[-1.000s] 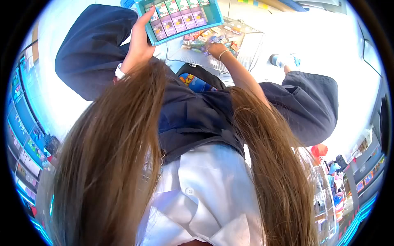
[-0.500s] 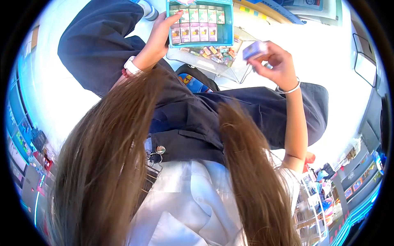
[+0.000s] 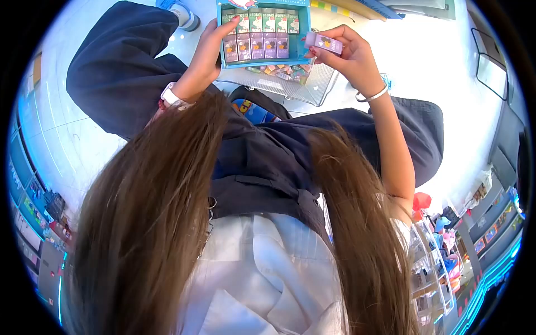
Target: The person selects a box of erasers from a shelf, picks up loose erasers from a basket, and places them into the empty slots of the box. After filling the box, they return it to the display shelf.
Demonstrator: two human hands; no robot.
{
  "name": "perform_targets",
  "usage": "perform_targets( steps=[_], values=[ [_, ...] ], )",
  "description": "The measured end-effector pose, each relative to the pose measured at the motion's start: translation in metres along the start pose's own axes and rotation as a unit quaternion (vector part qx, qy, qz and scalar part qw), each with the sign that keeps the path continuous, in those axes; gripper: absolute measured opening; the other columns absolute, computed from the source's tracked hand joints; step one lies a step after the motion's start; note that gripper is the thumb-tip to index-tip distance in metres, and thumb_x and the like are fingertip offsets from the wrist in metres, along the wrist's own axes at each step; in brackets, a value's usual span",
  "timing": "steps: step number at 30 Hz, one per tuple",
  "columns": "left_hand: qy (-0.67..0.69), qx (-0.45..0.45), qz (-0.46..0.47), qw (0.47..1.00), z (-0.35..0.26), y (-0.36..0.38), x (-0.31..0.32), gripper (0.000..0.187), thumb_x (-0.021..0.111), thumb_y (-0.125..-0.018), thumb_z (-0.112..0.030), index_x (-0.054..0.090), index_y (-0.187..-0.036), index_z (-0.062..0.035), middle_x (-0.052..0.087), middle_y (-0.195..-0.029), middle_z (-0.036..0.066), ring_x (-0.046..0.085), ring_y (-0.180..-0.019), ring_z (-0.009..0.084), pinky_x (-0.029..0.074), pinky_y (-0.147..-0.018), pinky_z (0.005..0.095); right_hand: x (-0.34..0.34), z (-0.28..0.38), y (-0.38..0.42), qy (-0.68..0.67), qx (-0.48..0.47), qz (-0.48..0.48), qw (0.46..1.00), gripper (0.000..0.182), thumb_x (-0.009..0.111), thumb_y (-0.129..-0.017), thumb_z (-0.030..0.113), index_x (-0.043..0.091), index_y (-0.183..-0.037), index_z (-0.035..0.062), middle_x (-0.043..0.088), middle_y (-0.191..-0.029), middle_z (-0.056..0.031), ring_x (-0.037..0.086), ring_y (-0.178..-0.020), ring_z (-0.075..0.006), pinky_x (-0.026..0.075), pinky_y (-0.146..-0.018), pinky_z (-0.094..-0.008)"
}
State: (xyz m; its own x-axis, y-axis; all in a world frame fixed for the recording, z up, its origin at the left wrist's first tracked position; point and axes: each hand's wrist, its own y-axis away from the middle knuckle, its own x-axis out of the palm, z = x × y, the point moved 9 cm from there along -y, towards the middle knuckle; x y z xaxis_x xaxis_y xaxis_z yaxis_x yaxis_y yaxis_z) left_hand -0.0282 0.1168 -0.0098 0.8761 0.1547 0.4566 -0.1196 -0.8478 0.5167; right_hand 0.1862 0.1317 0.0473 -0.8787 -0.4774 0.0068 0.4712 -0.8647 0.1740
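Observation:
My left hand [image 3: 207,56] grips the left side of a blue display box [image 3: 305,33], its thumb over the top left corner of the contents. Inside stand two rows of small packs: green and white ones [image 3: 268,22] above, purple ones [image 3: 257,46] below. A gap shows at the right end of the purple row. Between the thumb and fingers of my right hand [image 3: 352,58] is a small purple pack [image 3: 325,43], just right of the box and tilted. Under the box, a wire mesh tray [image 3: 312,92] holds a pile of small colourful pieces [image 3: 282,71].
A dark bag with a blue and yellow print [image 3: 254,110] lies between my legs, below the tray. Another box [image 3: 357,8] is at the top right. A wire rack with toys [image 3: 441,257] stands at the lower right, and shelves line the far left.
My right hand has moved left with the purple pack, up close to the box's right side. The pack's printed face now shows. The whole view has shifted slightly.

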Motion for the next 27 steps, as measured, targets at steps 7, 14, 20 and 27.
perform_targets(
  steps=[7, 14, 20, 27],
  values=[
    [-0.03, 0.01, -0.036, 0.999, 0.014, -0.013, -0.018, 0.048, 0.064, -0.082, -0.025, 0.045, -0.116, 0.0031, 0.059, -0.101, 0.014, 0.064, -0.086, 0.0206, 0.053, -0.073, 0.0311, 0.007, 0.028, 0.006, 0.35, -0.083, -0.133, 0.924, 0.031, 0.077, -0.07, 0.02, 0.056, -0.086, 0.0034, 0.065, -0.08, -0.01, 0.066, -0.073, -0.0163, 0.051, -0.062, -0.0241],
    [-0.031, 0.035, -0.032, 0.998, 0.019, -0.007, -0.01, 0.046, 0.064, -0.082, -0.022, 0.043, -0.116, 0.0022, 0.06, -0.1, 0.013, 0.063, -0.087, 0.019, 0.052, -0.074, 0.0305, 0.021, 0.021, 0.011, 0.416, -0.098, -0.176, 0.887, 0.03, 0.075, -0.068, 0.02, 0.056, -0.084, 0.004, 0.062, -0.071, -0.0092, 0.061, -0.069, -0.0245, 0.049, -0.061, -0.0331],
    [-0.063, 0.023, -0.037, 0.997, 0.024, 0.003, -0.001, 0.038, 0.059, -0.086, -0.022, 0.045, -0.115, -0.0022, 0.058, -0.103, 0.009, 0.06, -0.091, 0.0145, 0.05, -0.076, 0.0289, 0.027, 0.011, 0.013, 0.398, -0.062, -0.177, 0.898, 0.024, 0.071, -0.071, 0.018, 0.057, -0.085, 0.0042, 0.061, -0.069, -0.0135, 0.057, -0.069, -0.0293, 0.048, -0.063, -0.0377],
    [-0.101, 0.05, -0.018, 0.993, 0.025, 0.006, 0.004, 0.042, 0.06, -0.086, -0.023, 0.043, -0.117, -0.001, 0.056, -0.106, 0.01, 0.058, -0.095, 0.0146, 0.048, -0.078, 0.0277, 0.035, 0.001, 0.015, 0.485, -0.042, -0.142, 0.862, 0.026, 0.07, -0.072, 0.02, 0.058, -0.087, 0.002, 0.064, -0.077, -0.0145, 0.062, -0.071, -0.0285, 0.05, -0.064, -0.0359]
  ],
)
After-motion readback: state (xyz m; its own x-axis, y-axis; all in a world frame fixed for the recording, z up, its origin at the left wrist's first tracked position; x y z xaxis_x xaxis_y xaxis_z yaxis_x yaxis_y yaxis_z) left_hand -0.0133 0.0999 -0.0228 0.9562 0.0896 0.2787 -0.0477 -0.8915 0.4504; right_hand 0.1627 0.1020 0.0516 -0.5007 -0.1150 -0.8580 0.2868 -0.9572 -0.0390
